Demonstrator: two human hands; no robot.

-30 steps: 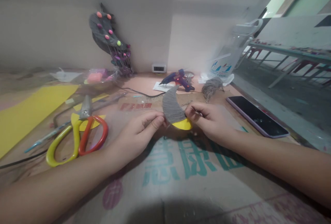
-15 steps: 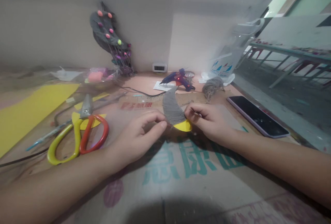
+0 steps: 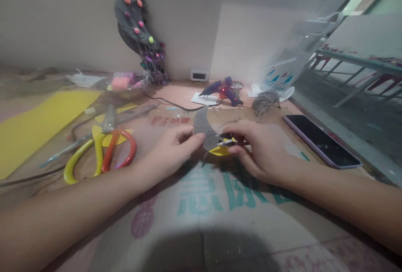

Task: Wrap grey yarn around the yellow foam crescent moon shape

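I feared the pale object (image 3: 226, 142) gripped in my right fingers (image 3: 237, 128) could slip, fraying the grey crescent (image 3: 204, 126) my left fingers (image 3: 195, 142) pinched.

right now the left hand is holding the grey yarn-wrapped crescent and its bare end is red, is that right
Not quite: the bare end is yellow, not red, as the head view shows. The left hand does hold the grey yarn-wrapped crescent.
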